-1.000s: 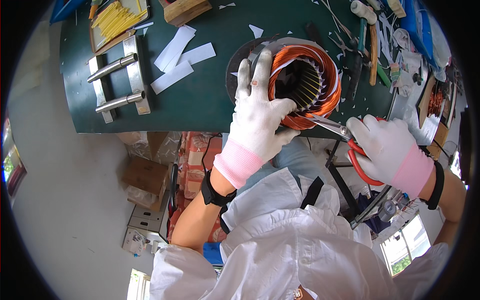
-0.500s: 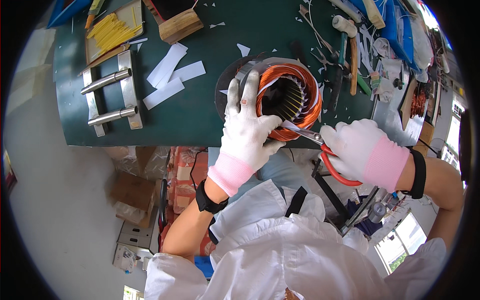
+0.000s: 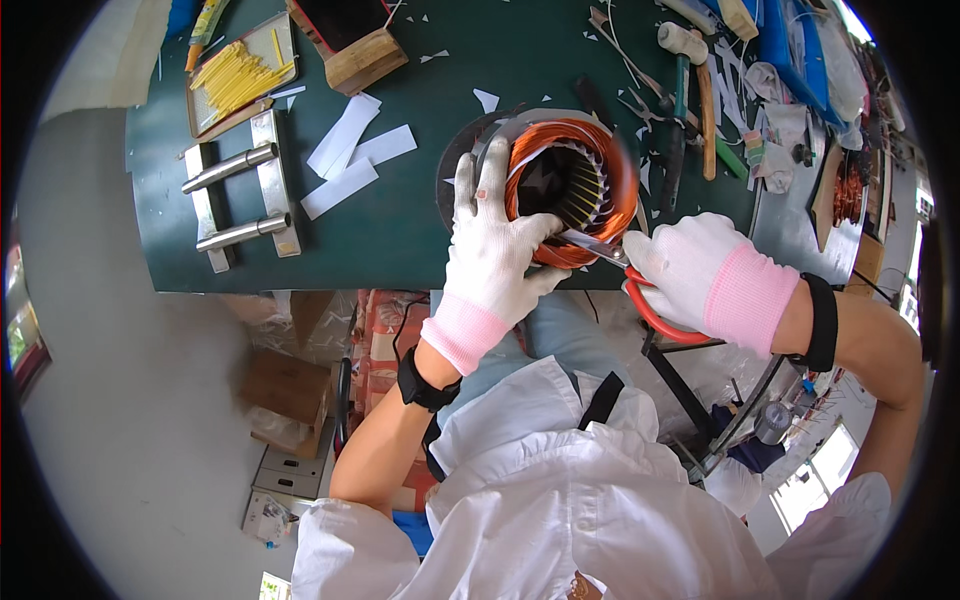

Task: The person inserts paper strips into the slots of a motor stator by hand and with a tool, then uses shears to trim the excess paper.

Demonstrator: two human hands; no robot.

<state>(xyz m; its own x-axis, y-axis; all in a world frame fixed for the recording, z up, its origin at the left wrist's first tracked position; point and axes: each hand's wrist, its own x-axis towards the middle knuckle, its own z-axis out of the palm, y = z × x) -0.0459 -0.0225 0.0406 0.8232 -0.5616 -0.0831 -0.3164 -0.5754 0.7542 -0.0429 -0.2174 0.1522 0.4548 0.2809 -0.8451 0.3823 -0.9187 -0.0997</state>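
Observation:
A motor stator (image 3: pixel 626 190) with thick orange-copper windings lies near the front edge of the green table, its slotted bore facing up. My left hand (image 3: pixel 497 235), in a white glove with a pink cuff, grips the stator's left side. Its fingers reach over the rim, while the thumb presses at the near edge of the bore. My right hand (image 3: pixel 685 275), gloved alike, is closed around red-handled scissors (image 3: pixel 660 318). Their blades lie across the near side of the winding beside my left thumb. A white strip shows at the blades; whether they touch it is hard to tell.
White paper strips (image 3: pixel 342 188) lie left of the stator, beside a metal frame with two bars (image 3: pixel 240 235). Yellow sticks (image 3: pixel 240 80) fill a tray (image 3: pixel 290 75) at the far left. A wooden block (image 3: pixel 365 62), mallet (image 3: pixel 683 42) and pliers (image 3: pixel 640 110) lie farther back.
My right hand and the scissors have shifted slightly left and away from me, toward the bore. My left hand keeps its grip on the stator. The whole view has moved a little.

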